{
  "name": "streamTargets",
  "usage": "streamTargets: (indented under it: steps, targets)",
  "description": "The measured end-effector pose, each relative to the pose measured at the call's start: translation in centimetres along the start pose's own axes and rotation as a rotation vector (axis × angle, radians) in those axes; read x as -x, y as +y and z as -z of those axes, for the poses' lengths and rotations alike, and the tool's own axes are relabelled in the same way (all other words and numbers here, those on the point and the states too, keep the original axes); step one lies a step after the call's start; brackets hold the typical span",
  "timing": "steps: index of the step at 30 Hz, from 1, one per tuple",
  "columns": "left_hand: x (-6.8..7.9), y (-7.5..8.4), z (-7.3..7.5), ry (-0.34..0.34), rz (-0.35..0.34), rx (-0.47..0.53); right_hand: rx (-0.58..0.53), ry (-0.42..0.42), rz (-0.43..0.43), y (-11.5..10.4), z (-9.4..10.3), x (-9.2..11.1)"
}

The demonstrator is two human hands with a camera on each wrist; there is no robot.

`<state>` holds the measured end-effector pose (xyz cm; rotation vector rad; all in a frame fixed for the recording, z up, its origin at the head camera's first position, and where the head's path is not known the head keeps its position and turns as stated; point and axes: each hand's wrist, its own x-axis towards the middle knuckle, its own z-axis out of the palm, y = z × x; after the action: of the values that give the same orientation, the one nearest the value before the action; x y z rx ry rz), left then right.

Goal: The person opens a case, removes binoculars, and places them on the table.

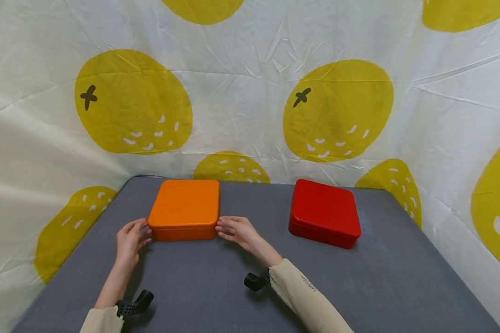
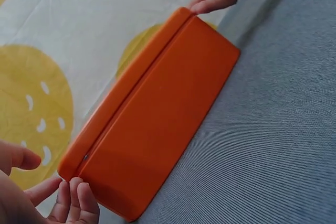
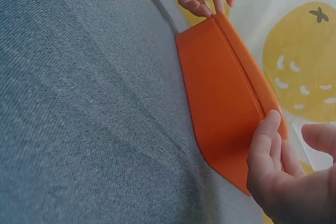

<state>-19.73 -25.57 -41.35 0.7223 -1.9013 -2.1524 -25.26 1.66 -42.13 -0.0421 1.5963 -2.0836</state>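
Note:
An orange lidded box (image 1: 186, 203) lies flat on the grey table, its lid on and a seam running along its side (image 2: 142, 114). My left hand (image 1: 130, 240) is at the box's left side, fingertips right at the lid's edge near the front corner, the thumb held away from it. On the opposite side, my right hand (image 1: 238, 231) has its fingertips at the lid's edge by the front right corner; its thumb (image 3: 318, 137) stands apart from the box too. Both hands' fingers are loosely bent.
A red lidded box (image 1: 326, 212) lies to the right, turned slightly. The grey cloth-covered table (image 1: 200, 286) ends at a white curtain (image 1: 241, 115) with yellow fruit prints, which hangs behind and along both sides. Each wrist wears a black camera mount (image 1: 135, 304).

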Motion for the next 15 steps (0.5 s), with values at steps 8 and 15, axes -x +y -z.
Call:
streamTargets:
  steps: [8,15]
  targets:
    - [-0.5,0.4,-0.4,-0.028,0.024,-0.068,0.028,0.051,-0.029,-0.2,-0.5,-0.7]
    - [-0.6,0.5,-0.7,-0.026,0.047,-0.095,0.042,0.087,-0.057,-0.2,-0.8,-1.2]
